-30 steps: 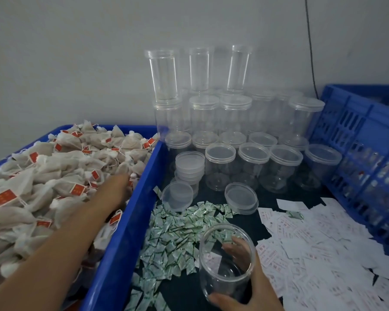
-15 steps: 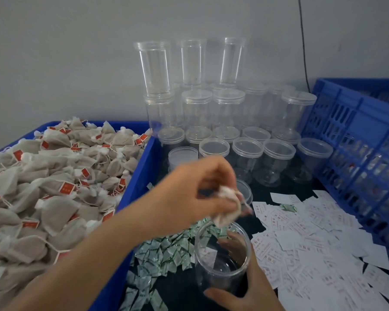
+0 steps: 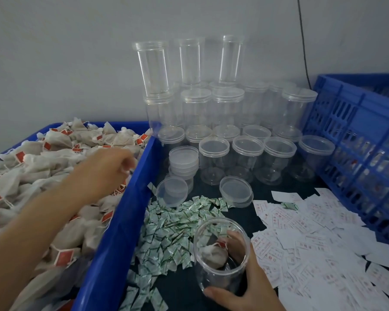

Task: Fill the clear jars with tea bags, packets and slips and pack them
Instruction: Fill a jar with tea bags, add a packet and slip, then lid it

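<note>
My right hand [image 3: 253, 286] grips a clear open jar [image 3: 211, 279] near the front of the dark table, tilted toward me. One tea bag [image 3: 212, 254] with a red tag lies inside it. My left hand [image 3: 103, 169] hovers over the heap of tea bags [image 3: 43, 176] in the blue bin [image 3: 121, 221], its fingers loosely curled and blurred, with nothing seen in them. Small green packets [image 3: 173, 223] lie scattered left of the jar. White printed slips [image 3: 312, 239] are spread to its right.
Several empty lidded jars [image 3: 247, 158] stand in rows and stacks against the wall. A stack of lids [image 3: 183, 158] and two loose lids [image 3: 235, 189] lie in front of them. A blue slotted crate [image 3: 357, 135] stands at the right.
My left hand dropped the tea bag into the jar and swung back left over the bin. The tea bag now lies inside the jar, which my right hand kept holding.
</note>
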Demonstrator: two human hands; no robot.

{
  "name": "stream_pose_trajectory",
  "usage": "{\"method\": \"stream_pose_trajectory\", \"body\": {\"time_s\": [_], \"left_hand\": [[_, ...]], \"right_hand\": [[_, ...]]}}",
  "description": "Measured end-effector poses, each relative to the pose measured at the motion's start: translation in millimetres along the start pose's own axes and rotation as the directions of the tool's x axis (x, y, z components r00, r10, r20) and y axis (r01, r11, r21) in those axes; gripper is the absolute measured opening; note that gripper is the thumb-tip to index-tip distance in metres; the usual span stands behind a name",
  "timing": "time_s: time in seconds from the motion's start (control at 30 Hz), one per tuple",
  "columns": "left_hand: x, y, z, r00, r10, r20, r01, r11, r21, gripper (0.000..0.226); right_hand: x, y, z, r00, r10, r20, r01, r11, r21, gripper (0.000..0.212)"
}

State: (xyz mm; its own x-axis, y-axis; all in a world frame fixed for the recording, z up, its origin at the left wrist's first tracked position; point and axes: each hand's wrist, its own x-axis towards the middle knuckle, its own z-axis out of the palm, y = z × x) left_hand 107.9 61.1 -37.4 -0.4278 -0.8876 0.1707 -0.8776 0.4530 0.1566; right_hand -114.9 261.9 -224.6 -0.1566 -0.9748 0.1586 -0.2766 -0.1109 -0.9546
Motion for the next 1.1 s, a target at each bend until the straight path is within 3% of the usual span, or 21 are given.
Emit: {"method": "stream_pose_trajectory", "body": {"time_s": [0.1,0.17,0.27,0.37,0.47,0.57,0.67,0.77,0.87,1.0,1.1], "left_hand": [[-6,-34,23,0.941,-0.048,0.335,0.017,0.995,0.095,0.015],[-11,-48,34,0.917,-0.021,0.399,0.019,1.0,0.009,0.022],[-13,-53,40,0.94,-0.01,0.341,0.052,0.992,-0.114,0.028],[-9,-53,50,0.955,-0.012,0.296,0.042,0.995,-0.095,0.033],[-9,-49,51,0.973,-0.006,0.23,0.011,1.0,-0.022,0.021],[-14,-45,39,0.997,-0.061,-0.057,0.051,0.985,-0.166,0.013],[-20,-32,16,0.956,-0.092,-0.28,-0.02,0.928,-0.372,0.014],[-32,5,-11,0.966,-0.041,-0.256,-0.137,0.759,-0.636,0.018],[-52,51,-23,0.978,0.132,-0.163,-0.208,0.531,-0.822,0.029],[-64,94,-11,0.927,0.358,-0.111,-0.28,0.467,-0.839,0.022],[-66,105,7,0.922,0.378,-0.078,-0.288,0.538,-0.792,0.022]], "right_hand": [[0,2,-1,1.0,-0.004,-0.004,0.004,1.0,-0.008,0.108],[1,3,-1,1.0,-0.007,-0.003,0.007,1.0,-0.014,0.109],[2,4,-1,1.0,-0.007,0.001,0.007,1.0,-0.017,0.109],[1,5,-1,1.0,-0.007,0.006,0.007,1.0,-0.017,0.109],[1,5,-1,1.0,-0.006,0.01,0.006,1.0,-0.02,0.109],[1,6,-1,1.0,-0.011,-0.001,0.011,1.0,-0.023,0.108],[2,5,-1,1.0,-0.013,0.007,0.013,1.0,-0.013,0.109],[4,6,-1,1.0,-0.011,0.021,0.011,1.0,0.011,0.108],[5,7,-1,1.0,-0.023,0.017,0.023,1.0,0.004,0.108],[5,5,-1,0.999,-0.038,0.011,0.038,0.999,-0.002,0.11],[5,5,1,0.999,-0.041,0.021,0.041,0.999,0.009,0.111]]}}
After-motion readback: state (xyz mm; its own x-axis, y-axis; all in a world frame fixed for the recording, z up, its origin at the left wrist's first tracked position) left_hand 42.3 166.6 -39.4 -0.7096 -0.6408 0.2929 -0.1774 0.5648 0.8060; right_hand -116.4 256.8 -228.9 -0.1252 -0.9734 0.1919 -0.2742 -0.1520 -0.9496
